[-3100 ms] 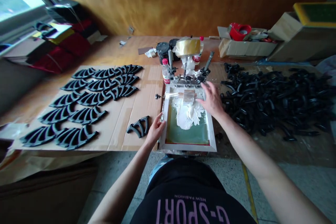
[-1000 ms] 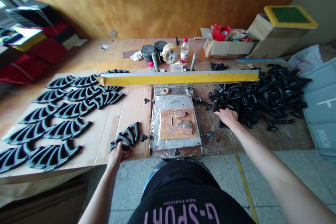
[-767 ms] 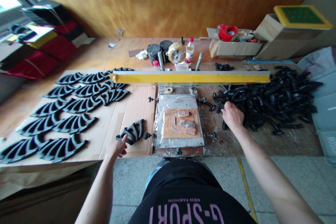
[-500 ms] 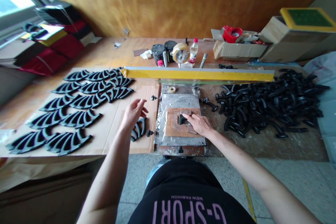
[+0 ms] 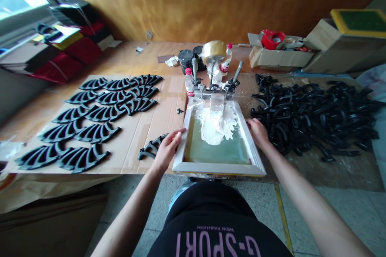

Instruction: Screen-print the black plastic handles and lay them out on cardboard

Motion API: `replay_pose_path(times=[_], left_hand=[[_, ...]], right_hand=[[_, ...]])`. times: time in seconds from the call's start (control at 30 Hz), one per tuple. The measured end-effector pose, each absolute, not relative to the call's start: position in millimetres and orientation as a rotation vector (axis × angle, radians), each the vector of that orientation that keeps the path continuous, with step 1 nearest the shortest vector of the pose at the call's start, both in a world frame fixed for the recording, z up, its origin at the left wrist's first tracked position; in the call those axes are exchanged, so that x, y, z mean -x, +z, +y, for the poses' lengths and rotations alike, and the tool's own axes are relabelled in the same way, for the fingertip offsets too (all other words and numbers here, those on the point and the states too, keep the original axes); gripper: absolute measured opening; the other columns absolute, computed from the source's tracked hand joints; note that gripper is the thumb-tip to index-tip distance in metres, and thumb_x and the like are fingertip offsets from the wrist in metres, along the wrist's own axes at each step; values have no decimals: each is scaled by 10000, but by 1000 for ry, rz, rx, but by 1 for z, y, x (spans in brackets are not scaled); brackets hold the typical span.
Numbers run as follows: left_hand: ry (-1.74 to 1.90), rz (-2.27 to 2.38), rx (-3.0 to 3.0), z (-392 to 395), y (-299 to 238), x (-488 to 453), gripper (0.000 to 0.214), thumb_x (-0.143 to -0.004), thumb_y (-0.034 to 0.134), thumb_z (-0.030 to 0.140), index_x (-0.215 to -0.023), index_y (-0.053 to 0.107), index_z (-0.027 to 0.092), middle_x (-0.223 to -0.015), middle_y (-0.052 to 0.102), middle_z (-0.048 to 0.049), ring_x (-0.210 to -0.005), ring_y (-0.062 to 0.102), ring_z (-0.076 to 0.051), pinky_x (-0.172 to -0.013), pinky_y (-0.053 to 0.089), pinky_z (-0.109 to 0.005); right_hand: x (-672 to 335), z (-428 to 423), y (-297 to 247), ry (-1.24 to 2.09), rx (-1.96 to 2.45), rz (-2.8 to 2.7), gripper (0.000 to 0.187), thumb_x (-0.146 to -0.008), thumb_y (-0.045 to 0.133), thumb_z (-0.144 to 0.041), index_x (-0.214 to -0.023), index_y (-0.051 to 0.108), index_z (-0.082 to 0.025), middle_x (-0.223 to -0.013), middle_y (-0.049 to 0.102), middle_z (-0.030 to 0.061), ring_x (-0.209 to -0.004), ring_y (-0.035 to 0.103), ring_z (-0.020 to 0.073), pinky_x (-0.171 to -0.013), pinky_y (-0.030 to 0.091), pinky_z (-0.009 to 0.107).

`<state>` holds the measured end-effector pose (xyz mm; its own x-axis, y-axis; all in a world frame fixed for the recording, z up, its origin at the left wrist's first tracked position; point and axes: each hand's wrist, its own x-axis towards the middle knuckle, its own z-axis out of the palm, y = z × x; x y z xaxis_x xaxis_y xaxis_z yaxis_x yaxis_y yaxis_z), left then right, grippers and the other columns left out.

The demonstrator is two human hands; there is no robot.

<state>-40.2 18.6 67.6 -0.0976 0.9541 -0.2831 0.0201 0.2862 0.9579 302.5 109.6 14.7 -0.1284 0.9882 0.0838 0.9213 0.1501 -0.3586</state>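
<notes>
A screen printing frame (image 5: 219, 167) lies lowered over the middle of the table, its greenish mesh smeared with white ink (image 5: 212, 126). A pale flat blade (image 5: 217, 105) rests in the ink at the frame's far end. My left hand (image 5: 169, 147) holds the frame's left side, fingertips at the rim. On the opposite side my right hand (image 5: 258, 131) grips the right rim, its fingers partly hidden. Just left of my left hand lies a small group of black curved parts (image 5: 147, 152). The board and the piece under the frame are hidden.
Rows of black curved parts (image 5: 99, 116) lie on cardboard (image 5: 135, 132) at left. A heap of similar parts (image 5: 307, 116) covers the right side. Behind the frame stand a metal clamp (image 5: 215, 88), a tape roll (image 5: 213, 51), bottles (image 5: 189, 82) and black tubs (image 5: 185, 60).
The raised frame has come down flat over the board. My right hand has left the small black piece there for the frame's right rim; my left hand has moved to its left rim.
</notes>
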Motion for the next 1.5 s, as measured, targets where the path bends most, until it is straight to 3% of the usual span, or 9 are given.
replay_pose_path(times=[0.17, 0.37, 0.57, 0.87, 0.97, 1.1, 1.2, 1.4, 1.5], left_hand=[[921, 1515, -985, 13, -12, 42, 785, -777, 650, 518, -1465, 406, 230, -722, 652, 14, -572, 564, -123, -514, 400, -200], [894, 1588, -954, 18, -38, 45, 695, -750, 683, 489, -1370, 531, 216, -816, 702, -25, -654, 620, -159, -563, 439, -220], [927, 1575, -961, 15, -39, 45, 647, -781, 646, 538, -1327, 563, 201, -907, 718, -54, -783, 650, -184, -657, 477, -237], [964, 1544, -913, 12, -28, 41, 673, -754, 665, 565, -1286, 566, 165, -860, 720, -63, -714, 652, -185, -610, 477, -247], [963, 1545, -908, 12, -20, 40, 669, -754, 672, 551, -1290, 567, 165, -850, 720, -62, -695, 643, -174, -579, 461, -231], [943, 1516, -931, 11, 13, 42, 738, -770, 667, 548, -1393, 488, 196, -756, 690, -28, -592, 591, -149, -487, 398, -210], [1045, 1530, -1005, 12, 48, 41, 628, -824, 578, 607, -1311, 585, 210, -717, 655, -17, -570, 557, -137, -479, 392, -217], [1532, 1295, -1074, 56, 117, 21, 499, -903, 432, 621, -1046, 677, 210, -881, 676, -50, -744, 628, -160, -620, 513, -261], [1639, 1135, -1087, 87, 141, 10, 473, -905, 452, 601, -1108, 626, 211, -944, 681, -72, -880, 652, -187, -650, 544, -266]], right_hand=[[-253, 148, 49, 53, 1592, -2109, 613, -832, 668, -318, -1390, 474, -155, -1381, 459, 163, -1218, 491, 294, -1003, 419, 400], [-199, 128, 48, 292, 1488, -2566, 156, -876, 592, -225, -1012, 649, -175, -995, 671, 89, -938, 606, 227, -808, 456, 311], [-228, 84, 44, 398, 887, -2915, 220, -858, 501, -111, -930, 685, -209, -920, 690, 40, -844, 620, 179, -704, 422, 262], [-226, 69, 27, 435, 1028, -2684, 272, -877, 539, -143, -1070, 702, -246, -1060, 705, 38, -945, 639, 186, -765, 473, 271], [-222, 78, 33, 445, 1075, -2638, 229, -895, 587, -246, -1096, 693, -275, -1037, 714, 13, -915, 654, 183, -766, 479, 268], [-208, 127, 66, 371, 1247, -2392, 490, -860, 670, -301, -1335, 556, -328, -1191, 675, 10, -991, 641, 193, -844, 487, 297], [-225, 166, 88, 325, 1392, -2232, 561, -855, 676, -309, -1391, 512, -294, -1125, 686, 42, -880, 645, 181, -803, 496, 303], [-297, 167, 67, 264, 1664, -1841, 401, -965, 419, -332, -1076, 670, -40, -896, 722, 87, -712, 583, 109, -718, 474, 212], [-284, 134, 27, 355, 1631, -2069, 365, -889, 566, -437, -881, 701, -98, -841, 706, 52, -704, 583, 119, -699, 482, 212]])
